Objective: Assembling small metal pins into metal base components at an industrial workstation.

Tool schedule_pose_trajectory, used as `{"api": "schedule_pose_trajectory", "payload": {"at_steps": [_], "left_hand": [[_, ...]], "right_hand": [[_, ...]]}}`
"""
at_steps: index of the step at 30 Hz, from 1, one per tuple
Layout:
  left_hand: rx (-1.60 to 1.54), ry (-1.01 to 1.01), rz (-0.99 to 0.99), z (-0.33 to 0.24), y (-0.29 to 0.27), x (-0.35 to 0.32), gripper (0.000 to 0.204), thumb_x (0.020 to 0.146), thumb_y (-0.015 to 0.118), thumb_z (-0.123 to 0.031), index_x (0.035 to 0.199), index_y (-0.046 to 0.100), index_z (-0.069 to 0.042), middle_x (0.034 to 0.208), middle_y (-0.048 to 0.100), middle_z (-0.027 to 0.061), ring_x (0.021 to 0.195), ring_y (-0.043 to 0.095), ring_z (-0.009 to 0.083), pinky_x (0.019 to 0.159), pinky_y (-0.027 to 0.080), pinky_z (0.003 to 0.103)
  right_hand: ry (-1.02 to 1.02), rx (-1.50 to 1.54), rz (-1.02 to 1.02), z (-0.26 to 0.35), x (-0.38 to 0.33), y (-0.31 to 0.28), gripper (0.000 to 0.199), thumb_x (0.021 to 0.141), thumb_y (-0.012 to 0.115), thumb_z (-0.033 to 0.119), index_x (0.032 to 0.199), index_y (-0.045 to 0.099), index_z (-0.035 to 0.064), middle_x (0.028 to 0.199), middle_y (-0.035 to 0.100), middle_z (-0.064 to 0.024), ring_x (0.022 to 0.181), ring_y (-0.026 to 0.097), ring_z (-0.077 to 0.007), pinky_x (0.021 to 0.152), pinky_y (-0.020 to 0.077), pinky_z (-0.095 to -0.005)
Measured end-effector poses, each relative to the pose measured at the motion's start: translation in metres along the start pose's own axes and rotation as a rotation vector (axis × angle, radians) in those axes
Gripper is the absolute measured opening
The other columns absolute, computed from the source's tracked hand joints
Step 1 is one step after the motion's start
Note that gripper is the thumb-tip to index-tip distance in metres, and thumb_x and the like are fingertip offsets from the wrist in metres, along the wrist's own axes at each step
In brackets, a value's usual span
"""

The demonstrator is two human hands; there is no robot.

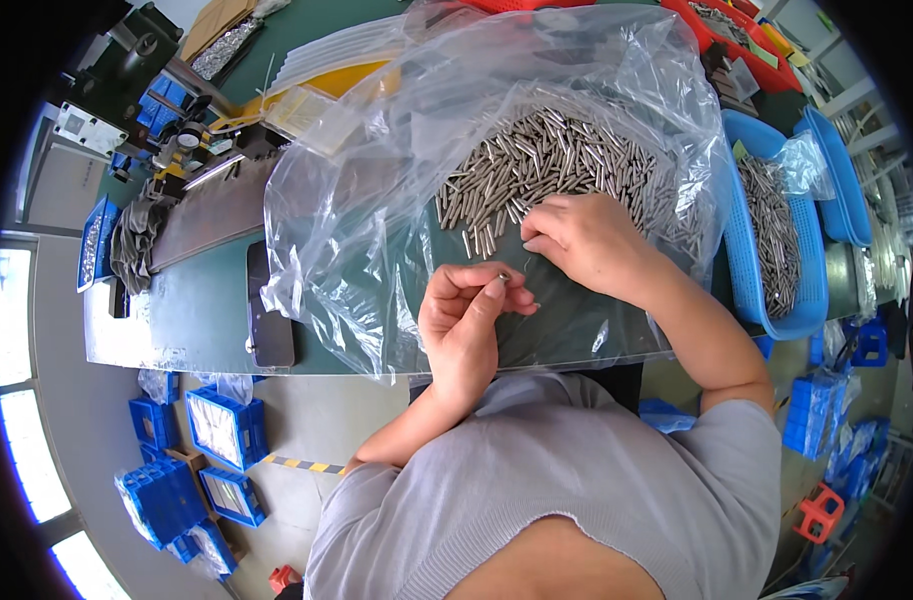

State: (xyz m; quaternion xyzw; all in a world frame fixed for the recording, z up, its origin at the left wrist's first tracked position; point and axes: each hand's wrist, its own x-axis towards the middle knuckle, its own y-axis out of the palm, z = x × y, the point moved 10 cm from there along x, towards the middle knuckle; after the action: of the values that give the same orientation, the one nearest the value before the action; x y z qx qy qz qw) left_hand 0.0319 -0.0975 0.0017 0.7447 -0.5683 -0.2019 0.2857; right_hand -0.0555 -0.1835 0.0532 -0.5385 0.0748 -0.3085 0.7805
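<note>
A heap of small metal pins [557, 150] lies in a large clear plastic bag [377, 200] spread over the green table. My left hand [467, 310] is closed in front of the heap, thumb against the fingers, pinching a metal pin [503, 277] of which only the end shows. At the near edge of the heap, my right hand [582, 240] has its fingers drawn together and pointing down to the left. Whatever its fingertips hold, if anything, is hidden. A few loose pins [480, 238] lie just left of the right fingertips.
On the right stands a blue basket [747, 285] of metal pins, with another blue basket [845, 200] beside it. A dark phone-like slab [270, 310] lies at the left, near a bench device [167, 150]. Red trays [772, 75] stand at the back right. Blue crates [227, 425] sit on the floor.
</note>
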Motion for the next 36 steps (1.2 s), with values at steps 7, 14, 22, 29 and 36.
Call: {"api": "schedule_pose_trajectory", "payload": {"at_steps": [7, 14, 22, 29, 36], "left_hand": [[0.019, -0.020, 0.002, 0.000, 0.001, 0.000, 0.005, 0.090, 0.049, 0.002, 0.095, 0.049, 0.002, 0.096, 0.060, 0.0178, 0.078, 0.063, 0.0200, 0.072, 0.055, 0.034], [0.041, -0.051, -0.015, 0.003, 0.001, -0.002, 0.007, 0.090, 0.049, 0.003, 0.097, 0.050, 0.003, 0.093, 0.061, 0.0160, 0.078, 0.064, 0.0205, 0.072, 0.056, 0.034], [0.025, -0.024, -0.015, 0.002, -0.003, -0.001, 0.008, 0.090, 0.049, 0.003, 0.098, 0.051, 0.003, 0.091, 0.062, 0.0152, 0.078, 0.064, 0.0210, 0.072, 0.056, 0.034], [0.038, 0.002, -0.025, 0.000, 0.000, 0.000, 0.008, 0.090, 0.050, 0.003, 0.098, 0.051, 0.003, 0.089, 0.062, 0.0148, 0.077, 0.065, 0.0217, 0.072, 0.056, 0.034], [0.091, 0.039, -0.064, -0.003, -0.003, -0.002, 0.008, 0.089, 0.051, 0.003, 0.096, 0.053, 0.003, 0.090, 0.062, 0.0178, 0.074, 0.064, 0.0226, 0.067, 0.057, 0.036]], "right_hand": [[0.490, 1.507, 0.221, -0.006, -0.010, 0.024, 0.010, 0.088, 0.055, 0.011, 0.092, 0.051, 0.0036, 0.076, 0.051, 0.0002, 0.055, 0.039, -0.0026, 0.047, 0.0293, -0.0175], [0.437, 1.595, 0.245, 0.005, -0.009, 0.036, 0.011, 0.089, 0.054, 0.012, 0.095, 0.050, 0.0033, 0.077, 0.051, -0.0003, 0.059, 0.041, -0.0024, 0.048, 0.0295, -0.0171], [0.170, 1.163, 0.133, 0.010, -0.002, 0.024, 0.008, 0.088, 0.057, 0.010, 0.091, 0.054, 0.0035, 0.079, 0.055, 0.0008, 0.068, 0.049, -0.0039, 0.057, 0.0398, -0.0197], [0.265, 1.170, 0.228, 0.005, -0.006, 0.030, 0.005, 0.085, 0.059, 0.004, 0.087, 0.059, 0.0000, 0.076, 0.062, -0.0020, 0.069, 0.057, -0.0066, 0.062, 0.0456, -0.0219], [0.145, 0.808, 0.081, 0.012, -0.005, -0.008, 0.009, 0.084, 0.062, 0.009, 0.085, 0.059, 0.0011, 0.069, 0.059, -0.0011, 0.064, 0.054, -0.0054, 0.058, 0.0438, -0.0235]]}}
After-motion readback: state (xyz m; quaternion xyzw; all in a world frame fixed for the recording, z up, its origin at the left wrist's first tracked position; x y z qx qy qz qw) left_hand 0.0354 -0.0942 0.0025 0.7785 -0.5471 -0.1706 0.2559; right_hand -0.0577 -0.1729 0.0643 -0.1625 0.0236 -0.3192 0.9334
